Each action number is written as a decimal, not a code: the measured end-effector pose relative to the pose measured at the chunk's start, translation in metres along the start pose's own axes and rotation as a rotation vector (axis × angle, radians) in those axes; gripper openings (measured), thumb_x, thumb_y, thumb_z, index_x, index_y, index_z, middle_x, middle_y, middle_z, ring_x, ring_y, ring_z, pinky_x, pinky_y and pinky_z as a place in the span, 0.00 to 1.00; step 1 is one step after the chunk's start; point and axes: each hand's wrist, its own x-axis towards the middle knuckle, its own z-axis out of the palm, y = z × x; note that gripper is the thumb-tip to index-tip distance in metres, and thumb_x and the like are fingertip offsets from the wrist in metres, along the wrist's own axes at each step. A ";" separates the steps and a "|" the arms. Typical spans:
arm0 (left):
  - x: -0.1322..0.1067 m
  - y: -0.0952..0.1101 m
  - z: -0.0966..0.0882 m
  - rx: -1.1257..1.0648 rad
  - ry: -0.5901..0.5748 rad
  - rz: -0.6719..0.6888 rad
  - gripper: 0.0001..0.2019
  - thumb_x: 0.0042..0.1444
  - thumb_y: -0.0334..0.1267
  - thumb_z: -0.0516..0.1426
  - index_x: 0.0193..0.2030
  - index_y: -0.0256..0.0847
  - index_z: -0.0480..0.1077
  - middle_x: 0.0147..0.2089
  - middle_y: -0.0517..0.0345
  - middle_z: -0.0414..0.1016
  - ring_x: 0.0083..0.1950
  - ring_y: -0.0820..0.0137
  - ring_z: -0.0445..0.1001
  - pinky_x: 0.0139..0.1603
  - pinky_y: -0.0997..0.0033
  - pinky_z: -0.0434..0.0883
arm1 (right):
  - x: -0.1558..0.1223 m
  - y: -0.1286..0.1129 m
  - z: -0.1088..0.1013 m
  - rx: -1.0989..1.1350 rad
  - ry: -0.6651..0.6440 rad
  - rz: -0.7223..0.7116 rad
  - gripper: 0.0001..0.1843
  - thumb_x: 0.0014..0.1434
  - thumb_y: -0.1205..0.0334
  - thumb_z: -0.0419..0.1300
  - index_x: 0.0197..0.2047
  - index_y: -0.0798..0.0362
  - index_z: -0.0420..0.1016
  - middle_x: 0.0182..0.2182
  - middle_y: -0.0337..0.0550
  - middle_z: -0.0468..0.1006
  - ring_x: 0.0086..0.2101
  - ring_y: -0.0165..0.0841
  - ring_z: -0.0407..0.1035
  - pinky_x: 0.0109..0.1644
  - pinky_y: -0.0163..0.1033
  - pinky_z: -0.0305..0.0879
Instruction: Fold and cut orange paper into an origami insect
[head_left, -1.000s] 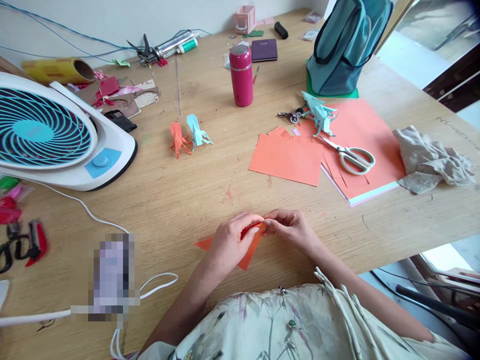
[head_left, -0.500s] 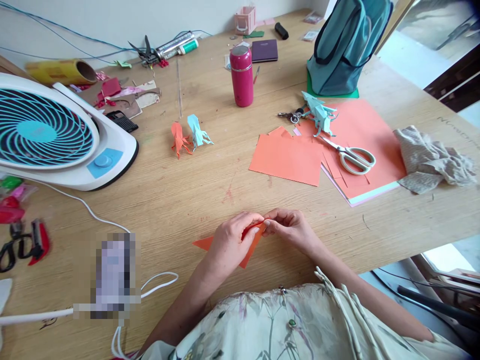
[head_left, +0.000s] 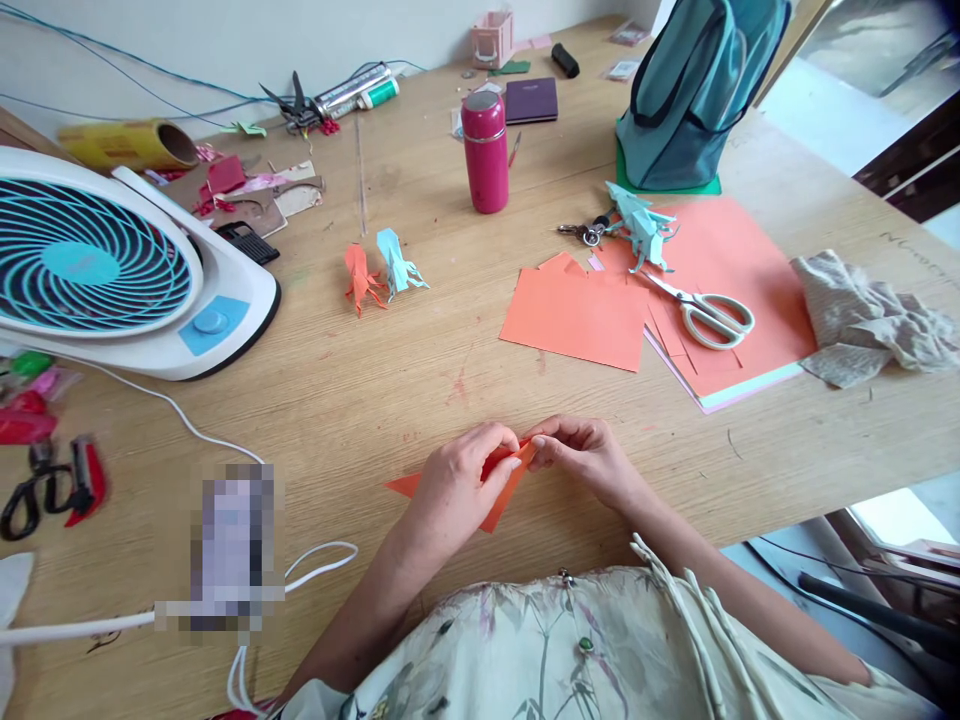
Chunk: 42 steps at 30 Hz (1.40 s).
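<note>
Both my hands meet over a folded orange paper piece (head_left: 501,506) near the front edge of the wooden table (head_left: 360,400). My left hand (head_left: 459,486) covers most of it, fingers curled and pinching its upper fold. My right hand (head_left: 579,458) pinches the same fold from the right, fingertips touching those of the left. One pointed corner of the paper sticks out to the left, another below my left hand.
A white and teal fan (head_left: 112,270) stands at the left with its cable running forward. Orange paper sheets (head_left: 577,315), scissors (head_left: 705,312), a teal paper figure (head_left: 641,225), two small paper figures (head_left: 379,268), a pink bottle (head_left: 485,150), a teal bag (head_left: 694,90) and a cloth (head_left: 870,320) lie beyond.
My fingers have shifted slightly along the fold of the orange paper. The view has drifted a little; the hands stay in the same place.
</note>
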 end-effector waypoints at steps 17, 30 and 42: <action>-0.010 -0.012 -0.027 0.165 0.093 -0.147 0.06 0.61 0.33 0.59 0.32 0.43 0.68 0.34 0.62 0.78 0.35 0.70 0.74 0.36 0.72 0.64 | -0.001 0.001 -0.002 -0.003 0.202 -0.015 0.17 0.55 0.45 0.69 0.31 0.51 0.81 0.22 0.40 0.80 0.25 0.33 0.74 0.33 0.38 0.71; -0.010 -0.013 -0.032 0.150 0.171 0.005 0.06 0.62 0.30 0.58 0.34 0.42 0.68 0.33 0.63 0.74 0.36 0.71 0.72 0.39 0.71 0.64 | 0.000 0.002 -0.004 0.062 0.225 -0.061 0.14 0.53 0.50 0.71 0.31 0.50 0.78 0.22 0.38 0.78 0.25 0.31 0.71 0.33 0.36 0.68; -0.011 -0.015 -0.044 0.268 0.191 0.024 0.07 0.62 0.32 0.59 0.33 0.43 0.67 0.34 0.61 0.76 0.37 0.67 0.72 0.41 0.67 0.63 | -0.003 -0.002 -0.008 0.097 0.210 -0.041 0.12 0.54 0.51 0.71 0.30 0.49 0.77 0.22 0.37 0.77 0.25 0.31 0.71 0.34 0.37 0.69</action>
